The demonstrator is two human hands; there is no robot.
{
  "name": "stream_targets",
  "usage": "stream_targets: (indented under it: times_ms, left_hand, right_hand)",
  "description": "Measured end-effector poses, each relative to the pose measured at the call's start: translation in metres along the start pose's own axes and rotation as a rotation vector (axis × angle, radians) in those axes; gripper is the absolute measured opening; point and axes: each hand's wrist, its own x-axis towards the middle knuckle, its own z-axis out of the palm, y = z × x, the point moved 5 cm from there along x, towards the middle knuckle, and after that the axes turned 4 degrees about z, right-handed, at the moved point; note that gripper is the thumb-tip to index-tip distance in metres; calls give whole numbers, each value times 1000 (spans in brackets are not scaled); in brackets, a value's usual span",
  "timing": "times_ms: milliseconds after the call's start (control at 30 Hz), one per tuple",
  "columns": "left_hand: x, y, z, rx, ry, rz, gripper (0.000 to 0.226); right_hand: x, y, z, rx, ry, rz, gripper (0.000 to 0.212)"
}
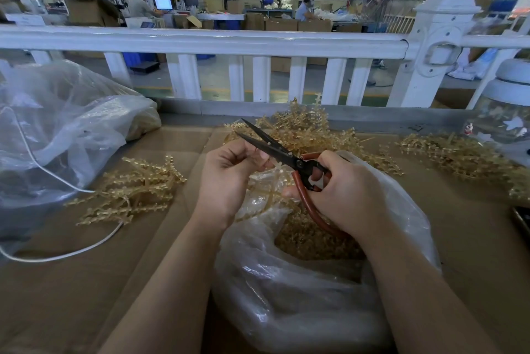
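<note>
My right hand [341,193] grips the red handles of a pair of scissors [275,147], whose black blades stand apart and point up and to the left. My left hand [232,173] pinches a small amber plastic piece at the blades. A branched amber plastic sprue [272,196] hangs between my two hands. Below them an open clear plastic bag [286,290] holds several small amber cut pieces [309,242].
Piles of amber sprues lie on the cardboard-covered table: left [134,190], behind the hands [309,130] and far right [459,156]. A big clear bag [57,130] and a white cable [71,253] sit at left. A white railing [200,41] borders the table's far edge.
</note>
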Motion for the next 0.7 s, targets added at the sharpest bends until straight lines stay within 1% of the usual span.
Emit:
stream_targets:
  times_ms: [167,267,333,400,467,567,700]
  left_hand:
    - [0,-1,0,-17,-1,-11,25]
    - [1,-5,-2,-45,28,-46,21]
    - [2,-9,-7,-96,76,-98,18]
    - [2,-14,-12,-158,128,-160,12]
    - [2,-18,-14,-184,168,-197,10]
    - [2,-17,-9,-150,132,-199,9]
    - [0,-15,3,-114,55,-172,6]
  right_hand:
    - [2,1,0,5,-4,14,72]
    - [2,4,4,15,-76,77,63]
    - [3,7,9,108,-139,163,57]
    - [3,8,12,288,-193,247,55]
    - [5,7,13,453,-211,288,48]
    - [6,5,12,570,-210,307,28]
    - [7,2,15,606,-266,317,13]
